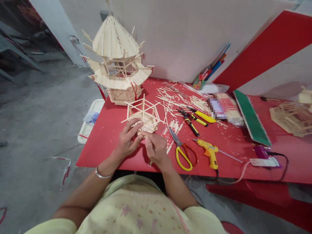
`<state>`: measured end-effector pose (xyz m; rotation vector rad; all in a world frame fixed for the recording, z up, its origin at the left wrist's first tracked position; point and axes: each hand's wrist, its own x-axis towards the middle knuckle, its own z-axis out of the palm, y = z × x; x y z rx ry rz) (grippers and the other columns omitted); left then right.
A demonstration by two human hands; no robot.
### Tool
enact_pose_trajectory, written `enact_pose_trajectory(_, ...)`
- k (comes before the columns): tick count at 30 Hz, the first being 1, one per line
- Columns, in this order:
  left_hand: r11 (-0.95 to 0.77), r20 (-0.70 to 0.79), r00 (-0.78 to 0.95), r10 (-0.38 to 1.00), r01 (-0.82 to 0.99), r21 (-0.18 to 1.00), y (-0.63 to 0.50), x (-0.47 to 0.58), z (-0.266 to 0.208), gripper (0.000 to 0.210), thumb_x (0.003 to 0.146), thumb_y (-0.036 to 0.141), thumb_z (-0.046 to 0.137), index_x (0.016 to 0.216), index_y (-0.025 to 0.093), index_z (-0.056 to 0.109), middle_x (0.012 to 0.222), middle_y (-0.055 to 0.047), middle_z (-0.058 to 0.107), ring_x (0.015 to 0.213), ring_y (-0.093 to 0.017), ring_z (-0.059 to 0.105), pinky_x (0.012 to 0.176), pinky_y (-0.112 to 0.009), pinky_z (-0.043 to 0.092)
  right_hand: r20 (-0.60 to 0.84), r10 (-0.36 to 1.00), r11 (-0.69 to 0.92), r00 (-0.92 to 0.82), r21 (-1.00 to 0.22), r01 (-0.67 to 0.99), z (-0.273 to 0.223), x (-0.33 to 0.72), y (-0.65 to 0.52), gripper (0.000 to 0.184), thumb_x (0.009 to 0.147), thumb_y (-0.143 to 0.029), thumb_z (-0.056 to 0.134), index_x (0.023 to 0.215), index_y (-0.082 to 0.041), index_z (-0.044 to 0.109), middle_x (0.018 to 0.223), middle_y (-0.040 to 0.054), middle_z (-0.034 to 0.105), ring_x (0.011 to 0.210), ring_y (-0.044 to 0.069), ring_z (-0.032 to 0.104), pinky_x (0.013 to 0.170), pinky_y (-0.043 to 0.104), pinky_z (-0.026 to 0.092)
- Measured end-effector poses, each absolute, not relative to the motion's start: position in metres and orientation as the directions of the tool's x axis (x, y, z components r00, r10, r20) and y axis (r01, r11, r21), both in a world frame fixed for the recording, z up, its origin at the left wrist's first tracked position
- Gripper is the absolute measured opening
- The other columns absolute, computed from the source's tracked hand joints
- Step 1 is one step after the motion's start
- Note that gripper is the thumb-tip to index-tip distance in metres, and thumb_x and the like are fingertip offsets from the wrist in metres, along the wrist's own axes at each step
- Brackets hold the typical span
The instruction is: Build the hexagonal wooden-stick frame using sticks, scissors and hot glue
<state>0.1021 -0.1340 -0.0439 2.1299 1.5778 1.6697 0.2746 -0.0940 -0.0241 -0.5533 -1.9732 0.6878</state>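
Observation:
A small open frame of thin wooden sticks (149, 123) stands on the red table in front of me, with spokes across its top. My left hand (129, 136) is closed on the frame's near left side, thumb and fingers against its sticks. At the frame's near edge my right hand (156, 148) pinches with thumb and forefinger; whatever lies between those fingertips is too small to make out. The two hands nearly touch. Just right of them are scissors (181, 149) with one yellow and one red handle, and a bundle of sticks (173, 133).
Behind the frame stands a larger stick pagoda (119, 65). Loose sticks (175, 97), pliers (188, 122), a yellow-handled cutter (204, 115) and a yellow glue gun (208, 152) lie to the right. Farther right are a green board (252, 118), a power strip (265, 162) and another stick piece (290, 117).

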Motion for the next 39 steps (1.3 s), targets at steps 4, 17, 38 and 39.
enact_pose_trajectory(4, -0.489, 0.72, -0.074, 0.69, 0.686, 0.538, -0.134, 0.1017, -0.0436, 0.048, 0.103, 0.037, 0.058, 0.149, 0.025, 0.058, 0.147, -0.017, 0.058, 0.134, -0.03, 0.06, 0.108, -0.047, 0.053, 0.626, 0.631, 0.735, -0.457, -0.672, 0.095, -0.0226, 0.2746, -0.0948, 0.034, 0.102, -0.016, 0.05, 0.128, -0.021, 0.072, 0.114, 0.0064, 0.081, 0.1, 0.018, 0.077, 0.09, 0.032, 0.061)
enact_pose_trajectory(17, -0.49, 0.714, -0.078, 0.696, 0.675, 0.552, -0.1346, 0.1013, -0.0449, 0.049, 0.103, 0.035, 0.059, 0.15, 0.026, 0.057, 0.147, -0.017, 0.057, 0.133, -0.03, 0.06, 0.105, -0.046, 0.055, 0.624, 0.635, 0.73, -0.454, -0.677, 0.091, -0.0238, 0.274, -0.095, 0.034, 0.102, -0.015, 0.05, 0.129, -0.021, 0.071, 0.115, 0.0066, 0.081, 0.102, 0.018, 0.077, 0.091, 0.033, 0.061)
enact_pose_trajectory(38, -0.49, 0.713, -0.081, 0.696, 0.673, 0.554, -0.1352, 0.1018, -0.045, 0.048, 0.102, 0.034, 0.06, 0.15, 0.025, 0.057, 0.148, -0.017, 0.057, 0.133, -0.03, 0.06, 0.102, -0.044, 0.057, 0.62, 0.638, 0.729, -0.457, -0.677, 0.099, -0.024, 0.2739, -0.0961, 0.034, 0.104, -0.018, 0.048, 0.129, -0.021, 0.071, 0.115, 0.0071, 0.081, 0.102, 0.018, 0.078, 0.09, 0.033, 0.061)
enact_pose_trajectory(39, -0.486, 0.712, -0.081, 0.698, 0.677, 0.553, -0.1352, 0.1017, -0.045, 0.048, 0.103, 0.034, 0.059, 0.15, 0.025, 0.057, 0.148, -0.017, 0.057, 0.133, -0.03, 0.06, 0.103, -0.045, 0.056, 0.618, 0.639, 0.728, -0.458, -0.678, 0.101, -0.0239, 0.2739, -0.0961, 0.034, 0.104, -0.018, 0.048, 0.129, -0.021, 0.071, 0.115, 0.0071, 0.081, 0.102, 0.018, 0.078, 0.09, 0.033, 0.061)
